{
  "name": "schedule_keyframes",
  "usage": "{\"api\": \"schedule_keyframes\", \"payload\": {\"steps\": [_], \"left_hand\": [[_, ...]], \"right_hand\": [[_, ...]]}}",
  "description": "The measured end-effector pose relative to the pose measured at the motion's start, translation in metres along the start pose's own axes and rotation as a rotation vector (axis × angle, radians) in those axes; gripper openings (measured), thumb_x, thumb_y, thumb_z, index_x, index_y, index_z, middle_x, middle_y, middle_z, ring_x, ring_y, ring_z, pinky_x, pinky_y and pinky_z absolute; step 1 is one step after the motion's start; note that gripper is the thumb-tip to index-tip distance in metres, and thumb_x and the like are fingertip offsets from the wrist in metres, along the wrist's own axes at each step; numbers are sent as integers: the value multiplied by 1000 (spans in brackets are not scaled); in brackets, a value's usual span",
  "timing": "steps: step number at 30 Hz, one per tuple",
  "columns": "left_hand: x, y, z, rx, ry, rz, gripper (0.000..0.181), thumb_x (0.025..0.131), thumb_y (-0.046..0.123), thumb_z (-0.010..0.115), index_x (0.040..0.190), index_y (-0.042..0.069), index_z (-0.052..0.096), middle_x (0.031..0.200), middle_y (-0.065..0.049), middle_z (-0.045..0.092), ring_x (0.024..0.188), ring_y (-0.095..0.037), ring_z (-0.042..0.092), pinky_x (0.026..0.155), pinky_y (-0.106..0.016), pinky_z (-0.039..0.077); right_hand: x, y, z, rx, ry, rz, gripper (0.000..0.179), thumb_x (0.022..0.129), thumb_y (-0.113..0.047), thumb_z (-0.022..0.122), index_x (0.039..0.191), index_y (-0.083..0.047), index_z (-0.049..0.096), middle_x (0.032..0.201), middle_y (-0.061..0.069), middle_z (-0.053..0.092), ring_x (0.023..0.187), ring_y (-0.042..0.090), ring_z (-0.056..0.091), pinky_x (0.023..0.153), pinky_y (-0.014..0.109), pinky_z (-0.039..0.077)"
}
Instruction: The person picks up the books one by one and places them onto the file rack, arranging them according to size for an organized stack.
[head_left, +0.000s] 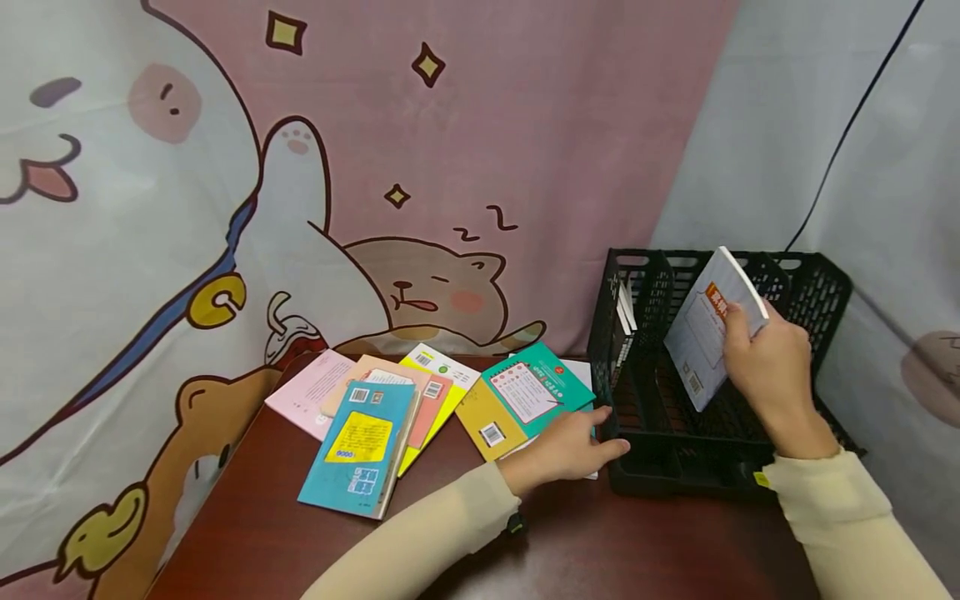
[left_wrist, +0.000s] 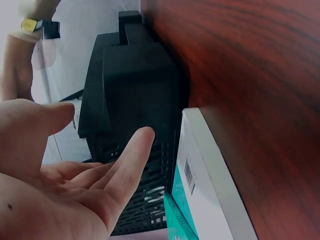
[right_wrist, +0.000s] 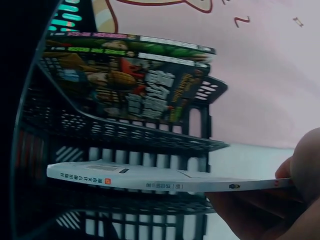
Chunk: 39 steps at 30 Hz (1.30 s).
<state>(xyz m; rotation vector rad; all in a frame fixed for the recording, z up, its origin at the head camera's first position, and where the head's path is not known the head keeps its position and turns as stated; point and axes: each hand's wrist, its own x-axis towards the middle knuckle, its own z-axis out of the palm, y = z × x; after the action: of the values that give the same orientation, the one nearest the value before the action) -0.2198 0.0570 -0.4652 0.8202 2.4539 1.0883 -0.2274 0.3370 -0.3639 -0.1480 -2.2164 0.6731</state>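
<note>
Partly inside black rack (head_left: 675,458), white book (head_left: 701,333), tilted, held.

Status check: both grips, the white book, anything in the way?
Right grip holding white book, lower end inside black rack. Left grip empty beside rack. Nothing visibly blocking.

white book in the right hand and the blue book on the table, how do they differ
The white book has a small orange-red patch; the blue book has a large yellow panel. The white book is held on edge by the right hand; the blue book lies on its side face, overlapping other books, untouched. Both are closed and show a barcode.
</note>
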Motion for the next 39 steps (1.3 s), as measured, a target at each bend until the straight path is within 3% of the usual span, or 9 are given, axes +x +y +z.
{"api": "schedule_keyframes", "payload": {"steps": [4,8,11,14,17,22,31,34,39], "left_hand": [[0,5,4,31,0,-33,75,108,50,69,170,16,45,59,3,67,63,-4,65,79,-20,54],[1,8,5,117,42,-41,75,106,52,71,168,17,48,75,5,77,101,-4,75,103,-25,57],[2,7,6,146,57,-49,74,105,50,73,168,18,49,72,8,76,131,-7,68,112,-27,55],[3,6,8,158,51,-54,73,106,49,74,168,18,49,58,10,68,143,-11,63,115,-28,53],[5,5,10,170,50,-51,73,106,48,74,167,18,49,56,12,65,146,-12,60,116,-27,52],[6,3,11,185,43,-53,73,105,50,74,167,19,50,71,7,78,143,-10,62,114,-26,53],[6,2,10,199,28,-69,74,105,51,74,167,19,49,50,13,64,131,-6,69,110,-25,53],[6,2,9,205,26,-70,74,106,51,73,168,20,49,57,9,70,135,-7,67,112,-26,53],[6,2,9,206,25,-66,73,105,52,73,167,20,50,87,4,83,139,-8,65,115,-27,53]], "right_hand": [[0,1,13,3,-15,1,45,111,-29,55,122,11,72,96,43,73,83,64,70,71,75,49],[1,1,25,6,-45,37,48,113,-32,53,125,11,71,102,43,74,90,64,71,75,75,50],[3,3,35,32,-83,72,49,113,-33,52,129,9,71,107,43,74,96,64,71,79,75,50],[4,5,43,63,-117,99,49,113,-34,51,129,8,71,109,43,73,97,63,69,81,74,49],[4,7,49,87,-139,115,49,113,-36,51,124,8,72,102,40,73,89,57,68,71,64,50],[4,8,57,107,-181,124,50,114,-39,49,122,4,73,97,35,73,82,46,67,63,43,47],[2,10,67,107,-231,152,52,115,-42,49,118,4,72,100,32,73,86,45,71,62,34,48],[3,11,68,108,-225,151,53,115,-43,49,121,5,72,102,33,74,88,45,71,64,36,49],[4,12,70,107,-224,157,55,115,-44,48,125,4,72,103,33,74,89,46,71,67,42,52]]}}
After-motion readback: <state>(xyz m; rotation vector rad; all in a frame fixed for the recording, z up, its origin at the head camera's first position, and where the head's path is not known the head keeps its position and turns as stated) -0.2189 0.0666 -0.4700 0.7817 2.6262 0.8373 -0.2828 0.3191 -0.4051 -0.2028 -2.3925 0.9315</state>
